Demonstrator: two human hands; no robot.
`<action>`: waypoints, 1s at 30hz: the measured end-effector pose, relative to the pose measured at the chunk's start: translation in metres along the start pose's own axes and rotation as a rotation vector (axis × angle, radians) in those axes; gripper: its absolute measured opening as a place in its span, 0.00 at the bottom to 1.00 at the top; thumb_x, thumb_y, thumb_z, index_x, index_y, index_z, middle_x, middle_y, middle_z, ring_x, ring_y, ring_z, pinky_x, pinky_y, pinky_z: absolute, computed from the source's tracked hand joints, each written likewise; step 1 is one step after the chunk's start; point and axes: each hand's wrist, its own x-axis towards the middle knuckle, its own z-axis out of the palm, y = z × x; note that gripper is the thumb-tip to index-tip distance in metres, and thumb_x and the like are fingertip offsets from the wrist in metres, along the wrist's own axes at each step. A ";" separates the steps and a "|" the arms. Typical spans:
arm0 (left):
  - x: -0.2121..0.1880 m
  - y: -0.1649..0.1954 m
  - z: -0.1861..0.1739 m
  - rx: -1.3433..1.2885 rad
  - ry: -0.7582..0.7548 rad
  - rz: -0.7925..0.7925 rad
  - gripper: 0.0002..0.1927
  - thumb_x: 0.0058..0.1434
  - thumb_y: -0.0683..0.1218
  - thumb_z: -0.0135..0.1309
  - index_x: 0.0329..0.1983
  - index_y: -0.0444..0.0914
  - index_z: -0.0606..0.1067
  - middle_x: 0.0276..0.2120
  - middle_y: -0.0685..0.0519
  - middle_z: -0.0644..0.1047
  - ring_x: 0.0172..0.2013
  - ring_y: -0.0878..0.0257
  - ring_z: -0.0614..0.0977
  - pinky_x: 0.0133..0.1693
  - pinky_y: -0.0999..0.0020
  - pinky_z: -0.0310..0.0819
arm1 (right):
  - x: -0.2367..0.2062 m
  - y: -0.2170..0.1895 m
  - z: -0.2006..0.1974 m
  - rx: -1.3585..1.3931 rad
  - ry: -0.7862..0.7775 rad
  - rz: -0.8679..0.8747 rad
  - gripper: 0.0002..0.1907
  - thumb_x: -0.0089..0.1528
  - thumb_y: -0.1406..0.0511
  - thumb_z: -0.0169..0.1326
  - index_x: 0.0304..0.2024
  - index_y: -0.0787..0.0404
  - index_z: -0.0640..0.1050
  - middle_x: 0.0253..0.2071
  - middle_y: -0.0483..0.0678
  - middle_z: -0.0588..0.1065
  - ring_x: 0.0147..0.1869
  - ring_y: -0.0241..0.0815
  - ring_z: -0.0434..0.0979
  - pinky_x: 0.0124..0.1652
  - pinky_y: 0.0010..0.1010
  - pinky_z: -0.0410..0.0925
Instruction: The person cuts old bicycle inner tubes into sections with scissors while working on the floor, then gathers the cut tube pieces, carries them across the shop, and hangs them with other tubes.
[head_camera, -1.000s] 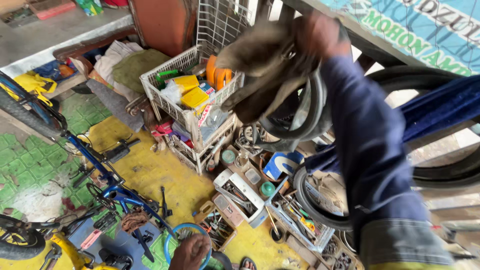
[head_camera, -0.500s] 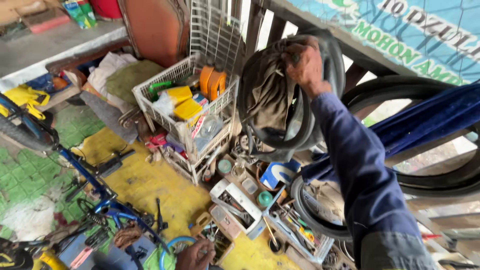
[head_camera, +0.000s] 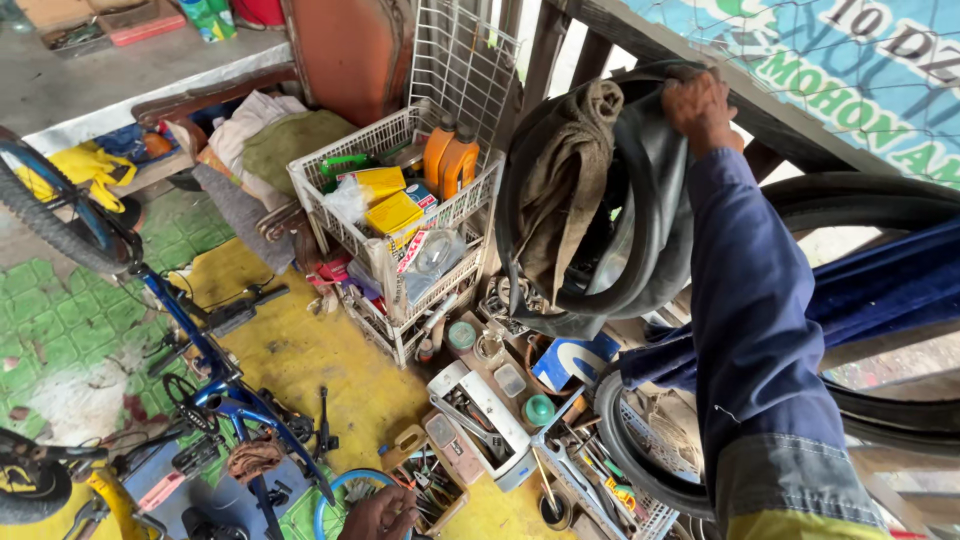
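My right hand (head_camera: 700, 108), in a dark blue sleeve, grips the top of a bundle of black rubber inner tubes (head_camera: 640, 220) held up against a wooden rail. A brown rag (head_camera: 565, 190) hangs draped over the tubes. My left hand (head_camera: 380, 515) is low at the bottom edge, over a small open box of tools (head_camera: 430, 480); I cannot see whether it holds anything. A white wire basket (head_camera: 400, 215) with orange bottles and yellow boxes stands just left of the tubes.
An upturned blue bicycle (head_camera: 215, 370) lies on the yellow and green floor at left. Open tool trays (head_camera: 490, 415) and small cans crowd the floor below the tubes. Black tyres (head_camera: 870, 205) lean at right.
My right hand has lifted the inner tubes and rag higher and to the right, up against the wooden rail. The view has shifted slightly; my left hand stays low by the tool box.
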 end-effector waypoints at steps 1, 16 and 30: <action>0.000 -0.001 0.001 0.074 0.028 -0.070 0.14 0.62 0.45 0.62 0.48 0.34 0.77 0.36 0.53 0.81 0.31 0.71 0.83 0.33 0.73 0.74 | 0.004 -0.002 -0.001 0.012 -0.039 0.047 0.22 0.66 0.53 0.51 0.61 0.50 0.77 0.63 0.56 0.71 0.68 0.64 0.65 0.62 0.70 0.51; -0.020 0.033 0.022 0.207 0.116 -0.108 0.15 0.59 0.50 0.62 0.46 0.38 0.78 0.35 0.52 0.86 0.31 0.67 0.89 0.34 0.69 0.82 | -0.021 -0.086 -0.032 -0.043 0.073 -0.717 0.10 0.66 0.68 0.53 0.49 0.61 0.80 0.39 0.57 0.78 0.39 0.57 0.78 0.37 0.44 0.71; -0.031 0.101 0.052 -0.022 0.052 -0.047 0.16 0.65 0.51 0.58 0.46 0.34 0.77 0.36 0.52 0.82 0.34 0.69 0.82 0.33 0.72 0.76 | -0.303 0.049 0.093 0.399 -0.872 -0.213 0.22 0.66 0.59 0.34 0.58 0.56 0.72 0.30 0.54 0.77 0.24 0.47 0.71 0.21 0.39 0.68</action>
